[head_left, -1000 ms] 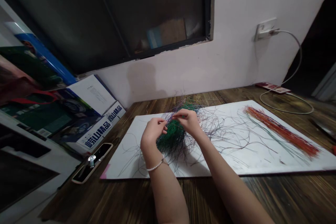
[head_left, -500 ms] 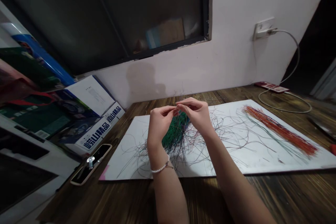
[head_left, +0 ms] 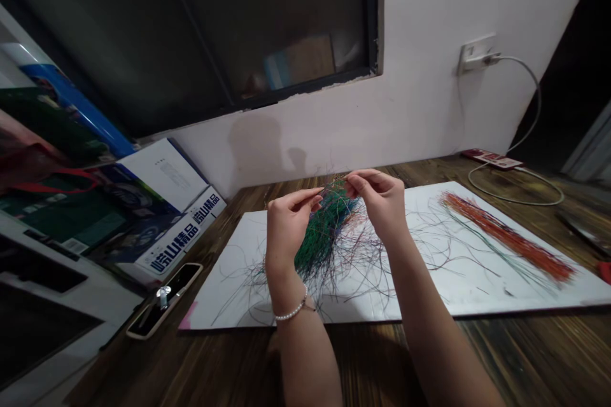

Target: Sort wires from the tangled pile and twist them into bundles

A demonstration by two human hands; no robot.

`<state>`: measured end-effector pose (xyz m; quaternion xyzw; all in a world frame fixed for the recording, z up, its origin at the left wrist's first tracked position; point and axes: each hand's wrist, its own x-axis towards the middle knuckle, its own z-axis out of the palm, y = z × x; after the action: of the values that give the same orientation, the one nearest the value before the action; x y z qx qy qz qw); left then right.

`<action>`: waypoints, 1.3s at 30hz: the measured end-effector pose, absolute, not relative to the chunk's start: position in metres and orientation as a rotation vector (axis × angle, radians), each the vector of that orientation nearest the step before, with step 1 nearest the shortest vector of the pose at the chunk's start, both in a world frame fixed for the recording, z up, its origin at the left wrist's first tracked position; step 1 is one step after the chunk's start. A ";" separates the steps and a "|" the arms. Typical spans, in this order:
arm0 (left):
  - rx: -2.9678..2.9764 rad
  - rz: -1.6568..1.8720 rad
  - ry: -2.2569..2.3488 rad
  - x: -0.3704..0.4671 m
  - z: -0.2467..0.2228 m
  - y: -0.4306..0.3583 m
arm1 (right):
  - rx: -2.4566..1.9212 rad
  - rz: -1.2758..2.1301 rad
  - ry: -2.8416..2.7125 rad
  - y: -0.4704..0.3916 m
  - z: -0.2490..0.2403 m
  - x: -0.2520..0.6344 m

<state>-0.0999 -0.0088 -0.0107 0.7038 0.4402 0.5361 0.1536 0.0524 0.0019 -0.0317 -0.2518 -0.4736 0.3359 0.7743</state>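
My left hand [head_left: 290, 222] pinches thin wires [head_left: 335, 188] between thumb and fingers above the white board. Just to its right, my right hand [head_left: 379, 198] pinches the same wires, which stretch across the gap between the two hands. Below and behind them lies a tangled heap of green and dark wires [head_left: 317, 241], with loose strands spreading over the board. A white bead bracelet [head_left: 292, 313] is around my left wrist. The exact number of wires held is too fine to tell.
An orange-red wire bundle [head_left: 510, 238] lies on the right of the white board [head_left: 372, 308]. A phone [head_left: 165, 300] rests left of the board on the wooden table [head_left: 367, 362]. Boxes [head_left: 176, 235] stand at the left; a charging cable [head_left: 539, 95] hangs at the right.
My right hand has moved right, away from my left hand, opening a gap with wires visible between them. My left hand stays almost in place.
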 end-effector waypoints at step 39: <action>2.243 1.494 1.210 -0.104 -0.012 -0.006 | -0.519 0.843 -1.084 -0.002 -0.030 0.046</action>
<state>-0.1044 -0.0063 -0.0115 0.7559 0.4077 0.5036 0.0938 0.0464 -0.0017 -0.0302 -0.2369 -0.4947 0.3847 0.7424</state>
